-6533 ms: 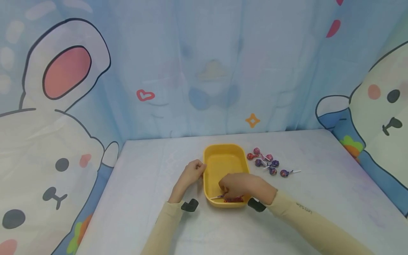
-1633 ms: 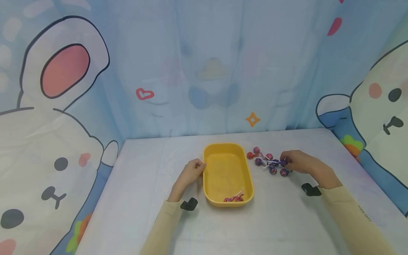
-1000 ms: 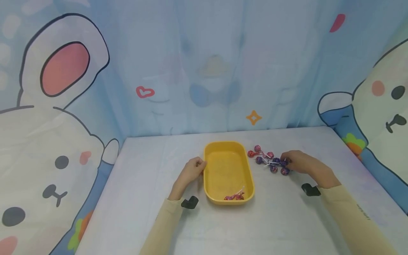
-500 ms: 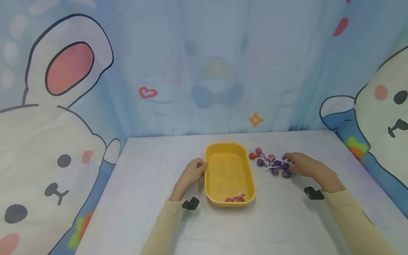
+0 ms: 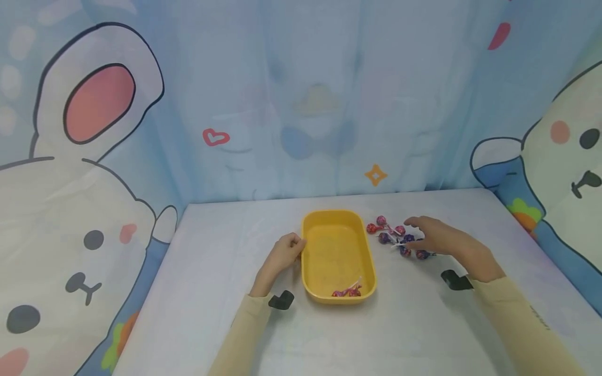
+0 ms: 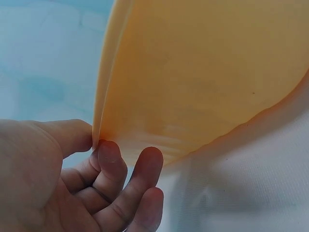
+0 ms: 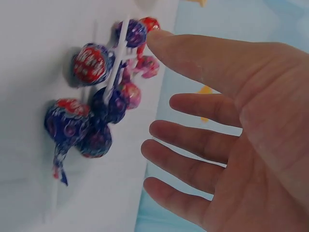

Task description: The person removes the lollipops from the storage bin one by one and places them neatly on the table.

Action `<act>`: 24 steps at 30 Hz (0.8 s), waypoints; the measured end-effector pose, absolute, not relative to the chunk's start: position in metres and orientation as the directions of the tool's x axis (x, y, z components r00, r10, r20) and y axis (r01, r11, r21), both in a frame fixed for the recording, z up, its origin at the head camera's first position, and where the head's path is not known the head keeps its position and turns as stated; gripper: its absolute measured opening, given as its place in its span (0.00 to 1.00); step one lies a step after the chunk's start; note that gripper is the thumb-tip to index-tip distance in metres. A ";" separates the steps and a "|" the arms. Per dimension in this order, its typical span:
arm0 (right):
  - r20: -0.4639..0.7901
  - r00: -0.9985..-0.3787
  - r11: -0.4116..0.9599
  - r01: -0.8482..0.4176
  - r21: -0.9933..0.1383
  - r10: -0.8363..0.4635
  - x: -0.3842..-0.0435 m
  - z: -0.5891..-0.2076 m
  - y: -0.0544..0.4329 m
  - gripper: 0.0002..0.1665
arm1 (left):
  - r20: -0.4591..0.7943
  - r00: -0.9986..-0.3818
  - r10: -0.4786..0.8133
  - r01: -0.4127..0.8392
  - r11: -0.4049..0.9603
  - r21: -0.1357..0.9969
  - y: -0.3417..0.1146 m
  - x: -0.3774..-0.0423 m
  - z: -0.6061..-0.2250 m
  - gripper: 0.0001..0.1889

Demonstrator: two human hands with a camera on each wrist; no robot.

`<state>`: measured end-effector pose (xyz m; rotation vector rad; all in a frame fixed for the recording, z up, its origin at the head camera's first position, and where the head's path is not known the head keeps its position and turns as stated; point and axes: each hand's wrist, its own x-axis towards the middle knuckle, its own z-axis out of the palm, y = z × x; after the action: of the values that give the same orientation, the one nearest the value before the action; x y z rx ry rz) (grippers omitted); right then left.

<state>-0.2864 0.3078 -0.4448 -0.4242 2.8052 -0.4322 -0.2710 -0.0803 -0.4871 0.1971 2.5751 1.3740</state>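
Observation:
My left hand (image 5: 282, 253) pinches the left rim of a yellow plastic tray (image 5: 334, 256). In the left wrist view the thumb and index finger meet at the rim, with the other fingers loosely bent below. At the tray's near end lie a few red-pink lollipops (image 5: 355, 291). My right hand (image 5: 439, 239) hovers over the lollipop pile to the tray's right, fingers spread and holding nothing. Purple-wrapped lollipops (image 7: 67, 121) lie close together beside the fingers in the right wrist view, and the hand overlaps some of them in the head view.
Red and pink lollipops (image 5: 381, 220) lie at the far side of the pile, near the tray's right rim. A white cloth covers the table (image 5: 226, 250). Behind it hangs a blue cartoon curtain (image 5: 320, 146).
My right hand went from inside the tray to the pile, set a purple lollipop among the others there, let go and spread its fingers. The left hand stays at the rim.

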 end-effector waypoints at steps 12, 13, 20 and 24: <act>-0.221 -0.919 0.908 -0.240 -0.342 -0.327 -0.276 -0.430 0.286 0.44 | -0.123 -0.967 0.224 0.020 0.544 0.839 -0.081 -0.270 -0.487 0.14; -0.216 -0.917 0.905 -0.250 -0.344 -0.335 -0.275 -0.429 0.284 0.43 | -0.122 -0.967 0.224 0.020 0.545 0.838 -0.081 -0.270 -0.488 0.14; -0.201 -0.906 0.893 -0.292 -0.341 -0.373 -0.271 -0.420 0.271 0.41 | -0.124 -0.967 0.223 0.017 0.541 0.841 -0.081 -0.270 -0.489 0.14; -0.196 -0.904 0.893 -0.304 -0.332 -0.380 -0.268 -0.415 0.261 0.38 | -0.119 -0.967 0.225 0.023 0.542 0.840 -0.081 -0.270 -0.488 0.14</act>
<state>-0.2684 0.2607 -0.4148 -0.5156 2.8036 -0.4319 -0.2702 -0.0806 -0.4881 0.2090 2.5660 1.3937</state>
